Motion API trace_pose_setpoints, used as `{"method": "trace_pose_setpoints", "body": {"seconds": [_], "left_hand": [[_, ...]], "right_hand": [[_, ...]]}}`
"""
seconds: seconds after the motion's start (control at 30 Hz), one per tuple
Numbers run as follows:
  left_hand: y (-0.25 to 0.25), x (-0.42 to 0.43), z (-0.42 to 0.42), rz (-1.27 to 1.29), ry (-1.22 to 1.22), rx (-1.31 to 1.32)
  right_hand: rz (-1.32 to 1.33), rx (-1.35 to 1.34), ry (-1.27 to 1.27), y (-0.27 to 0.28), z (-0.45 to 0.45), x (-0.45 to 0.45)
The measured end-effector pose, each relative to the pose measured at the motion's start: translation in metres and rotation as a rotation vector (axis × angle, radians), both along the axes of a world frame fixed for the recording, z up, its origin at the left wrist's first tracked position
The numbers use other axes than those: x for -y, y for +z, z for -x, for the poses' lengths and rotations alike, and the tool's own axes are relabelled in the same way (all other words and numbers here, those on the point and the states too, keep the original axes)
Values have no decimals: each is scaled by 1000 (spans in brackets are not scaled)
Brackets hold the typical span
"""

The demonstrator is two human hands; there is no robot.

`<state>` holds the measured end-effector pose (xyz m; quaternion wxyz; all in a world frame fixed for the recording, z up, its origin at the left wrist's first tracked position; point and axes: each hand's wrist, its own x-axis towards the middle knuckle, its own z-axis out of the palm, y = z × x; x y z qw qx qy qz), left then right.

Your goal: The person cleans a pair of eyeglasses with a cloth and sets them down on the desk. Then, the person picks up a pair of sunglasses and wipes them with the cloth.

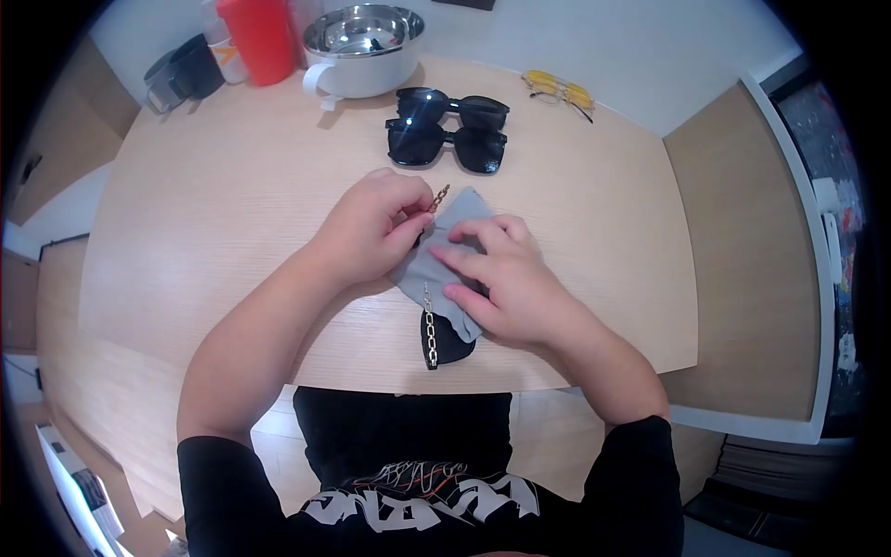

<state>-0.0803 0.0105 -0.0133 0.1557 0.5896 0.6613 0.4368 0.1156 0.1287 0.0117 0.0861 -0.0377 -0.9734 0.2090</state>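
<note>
Thumb and fingers of my left hand are closed in a pinch on the upper end of a pair of dark sunglasses with gold chain-link temples. One temple sticks up past my fingertips; the other lies along the near lens. A grey cloth covers the middle of the sunglasses, hiding most of the frame. On the cloth rests my right hand, its fingers bent a little and spread apart. Just beyond are two pairs of black sunglasses, one pair behind the other pair.
Yellow-tinted glasses lie near the back wall. At the back left stand a white-handled steel bowl, a red container and dark cups. A wooden panel borders the table on the right.
</note>
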Motion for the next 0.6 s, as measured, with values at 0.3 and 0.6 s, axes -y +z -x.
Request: {"method": "trace_pose_setpoints", "body": {"seconds": [0.3,0.6], "left_hand": [[2,0,0,10,14,-21],[1,0,0,11,-6,22]], "right_hand": [[74,50,26,2,-2,-7],[48,51,-16,3,-1,-8]]}}
